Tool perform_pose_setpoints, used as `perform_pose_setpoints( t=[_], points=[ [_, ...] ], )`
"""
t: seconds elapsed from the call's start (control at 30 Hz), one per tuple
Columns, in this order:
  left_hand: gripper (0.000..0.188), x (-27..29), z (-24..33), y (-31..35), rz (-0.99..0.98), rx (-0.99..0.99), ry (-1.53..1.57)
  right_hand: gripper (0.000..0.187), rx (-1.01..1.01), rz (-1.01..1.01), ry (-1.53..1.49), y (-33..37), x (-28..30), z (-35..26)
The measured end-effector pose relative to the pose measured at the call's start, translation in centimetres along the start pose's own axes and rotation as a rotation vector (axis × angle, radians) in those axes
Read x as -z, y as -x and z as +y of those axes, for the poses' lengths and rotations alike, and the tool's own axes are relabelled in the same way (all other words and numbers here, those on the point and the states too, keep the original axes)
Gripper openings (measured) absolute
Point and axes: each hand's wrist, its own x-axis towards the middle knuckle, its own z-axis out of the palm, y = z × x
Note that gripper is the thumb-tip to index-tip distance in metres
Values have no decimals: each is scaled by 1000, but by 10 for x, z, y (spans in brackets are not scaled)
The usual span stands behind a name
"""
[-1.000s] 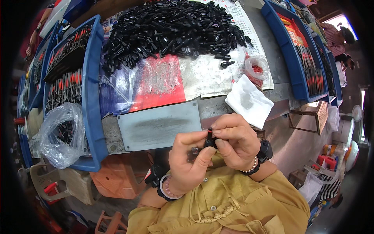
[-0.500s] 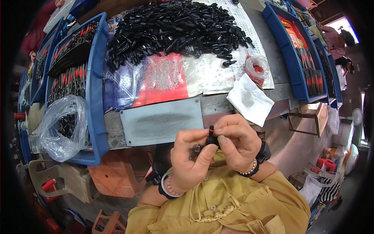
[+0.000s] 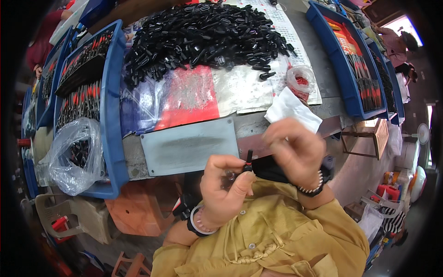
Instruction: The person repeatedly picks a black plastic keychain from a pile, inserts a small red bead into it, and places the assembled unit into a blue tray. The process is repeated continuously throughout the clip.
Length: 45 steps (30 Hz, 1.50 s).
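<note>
My left hand (image 3: pixel 224 187) is closed around a small black plastic part (image 3: pixel 249 158) with a red ring, held upright near my chest. My right hand (image 3: pixel 291 148) is blurred, lifted just right of that part with fingers curled; I cannot see anything in it. A large heap of black plastic parts (image 3: pixel 203 34) lies on the far side of the workbench. A grey metal plate (image 3: pixel 189 145) is fixed at the bench's near edge, just beyond my hands.
Blue trays (image 3: pixel 113 97) of red-and-black parts stand at left, another blue tray (image 3: pixel 348 60) at right. A clear bag (image 3: pixel 74 154) of black parts hangs at left. A white cloth (image 3: pixel 290 108) and a small bag of red bits (image 3: pixel 300 81) lie on printed sheets.
Both hands were pinched together on the small part. Now my right hand has pulled away up and to the right, leaving the part in my left hand.
</note>
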Motion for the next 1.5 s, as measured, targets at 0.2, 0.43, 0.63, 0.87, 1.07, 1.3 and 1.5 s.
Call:
perform_pose_setpoints(
  t=[0.2, 0.43, 0.63, 0.87, 1.07, 1.3, 1.5],
  points=[
    [37, -2, 6, -13, -124, 210, 167, 12, -152, 31, 741, -68, 85, 36],
    [38, -6, 5, -23, -128, 307, 228, 14, -275, -316, 1093, -96, 94, 70],
    [36, -4, 6, -26, -102, 346, 213, 12, -249, -182, 879, -91, 104, 67],
    [33, -10, 5, -30, -124, 347, 241, 8, -280, -83, 633, -83, 116, 66],
    [31, -13, 7, -30, -140, 360, 238, 12, -282, -31, 364, -76, 117, 62],
    [26, -6, 20, -26, -77, 404, 244, 5, -277, -48, 107, -68, 69, 20],
    [24, 40, 81, -5, 188, 36, -48, 7, -268, -308, -273, -60, -40, -38]
  ],
)
